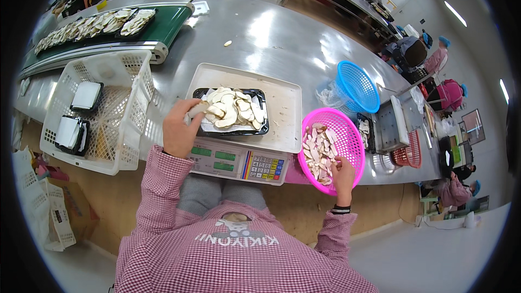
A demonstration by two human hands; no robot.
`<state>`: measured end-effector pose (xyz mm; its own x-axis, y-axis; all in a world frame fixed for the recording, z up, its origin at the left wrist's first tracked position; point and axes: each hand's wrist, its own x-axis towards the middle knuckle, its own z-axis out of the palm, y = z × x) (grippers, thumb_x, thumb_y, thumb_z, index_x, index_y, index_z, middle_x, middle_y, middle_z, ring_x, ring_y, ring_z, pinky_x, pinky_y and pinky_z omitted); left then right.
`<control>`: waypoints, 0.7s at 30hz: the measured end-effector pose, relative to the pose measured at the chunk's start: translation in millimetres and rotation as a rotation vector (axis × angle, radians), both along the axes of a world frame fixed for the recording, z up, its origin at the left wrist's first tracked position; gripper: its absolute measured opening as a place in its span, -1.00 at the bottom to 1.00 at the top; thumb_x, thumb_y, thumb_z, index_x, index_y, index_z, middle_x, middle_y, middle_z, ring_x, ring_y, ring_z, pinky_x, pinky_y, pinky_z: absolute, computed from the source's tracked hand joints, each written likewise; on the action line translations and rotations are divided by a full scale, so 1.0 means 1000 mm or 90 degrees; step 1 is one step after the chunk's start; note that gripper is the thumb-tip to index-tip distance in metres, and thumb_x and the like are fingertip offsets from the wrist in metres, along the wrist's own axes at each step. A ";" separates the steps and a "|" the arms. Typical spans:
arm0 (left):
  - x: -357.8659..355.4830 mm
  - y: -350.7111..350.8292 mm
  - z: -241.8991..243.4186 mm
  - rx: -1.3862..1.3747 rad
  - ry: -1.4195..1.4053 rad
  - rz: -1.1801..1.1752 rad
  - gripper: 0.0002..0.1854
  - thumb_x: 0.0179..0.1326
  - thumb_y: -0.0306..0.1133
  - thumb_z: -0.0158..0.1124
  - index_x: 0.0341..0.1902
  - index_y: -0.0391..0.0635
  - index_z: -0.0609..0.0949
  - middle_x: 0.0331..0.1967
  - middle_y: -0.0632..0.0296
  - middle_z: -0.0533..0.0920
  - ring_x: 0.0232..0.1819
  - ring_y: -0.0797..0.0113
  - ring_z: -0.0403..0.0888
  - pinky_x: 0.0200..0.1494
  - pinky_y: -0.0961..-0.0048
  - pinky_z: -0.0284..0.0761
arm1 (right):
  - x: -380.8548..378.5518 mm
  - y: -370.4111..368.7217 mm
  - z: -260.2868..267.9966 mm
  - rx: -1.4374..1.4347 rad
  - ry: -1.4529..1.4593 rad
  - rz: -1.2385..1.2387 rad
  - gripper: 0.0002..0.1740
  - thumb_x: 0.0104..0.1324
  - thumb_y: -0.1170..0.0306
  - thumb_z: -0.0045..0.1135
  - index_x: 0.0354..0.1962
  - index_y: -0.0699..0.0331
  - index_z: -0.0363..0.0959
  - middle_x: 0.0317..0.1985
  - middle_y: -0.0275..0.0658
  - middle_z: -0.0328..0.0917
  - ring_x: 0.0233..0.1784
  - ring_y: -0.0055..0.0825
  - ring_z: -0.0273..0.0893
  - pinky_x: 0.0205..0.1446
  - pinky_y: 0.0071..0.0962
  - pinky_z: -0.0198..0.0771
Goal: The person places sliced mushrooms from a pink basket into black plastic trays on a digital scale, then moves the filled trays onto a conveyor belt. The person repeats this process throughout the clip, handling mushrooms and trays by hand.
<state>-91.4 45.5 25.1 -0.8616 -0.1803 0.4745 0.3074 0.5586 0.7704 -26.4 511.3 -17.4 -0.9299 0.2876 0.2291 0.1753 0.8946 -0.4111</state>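
Observation:
Sliced mushrooms fill a black plastic tray, which rests on the pan of a digital price scale. At the tray's left edge, my left hand holds a mushroom slice between thumb and fingers. My right hand reaches into a pink plastic colander to the right of the scale, its fingertips at the mushroom pieces inside. Whether the fingers grip a piece cannot be told.
A white plastic crate with black trays stands left. Behind it, filled trays lie on a green conveyor belt. A blue colander, a metal device and a red basket stand right. Several people work farther off.

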 end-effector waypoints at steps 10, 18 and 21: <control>-0.001 -0.021 0.004 0.468 -0.082 -0.033 -0.67 0.23 -0.51 0.36 0.05 -0.36 0.59 -0.13 0.18 0.69 -0.21 0.47 0.65 -0.10 0.60 0.57 | -0.006 -0.014 0.010 -0.076 0.150 0.022 -0.82 0.26 0.53 0.18 -0.18 0.38 0.58 -0.39 -0.15 0.62 -0.49 -0.46 0.57 -0.37 -0.45 0.45; 0.027 -0.060 -0.009 0.847 -0.101 -0.119 -0.78 0.29 -0.54 0.21 -0.01 -0.14 0.50 -0.07 0.22 0.61 -0.04 0.34 0.59 0.09 0.46 0.53 | 0.000 -0.014 0.004 -0.045 0.148 0.021 -0.82 0.28 0.49 0.14 -0.19 0.36 0.59 -0.37 -0.13 0.63 -0.43 -0.41 0.59 -0.34 -0.41 0.47; 0.033 -0.054 -0.004 0.945 -0.136 -0.117 -0.79 0.29 -0.50 0.24 -0.04 -0.12 0.50 -0.15 0.27 0.59 -0.15 0.42 0.58 -0.04 0.52 0.55 | 0.000 -0.015 -0.002 -0.029 0.123 0.028 -0.82 0.26 0.49 0.14 -0.19 0.34 0.60 -0.36 -0.12 0.63 -0.45 -0.38 0.58 -0.34 -0.40 0.47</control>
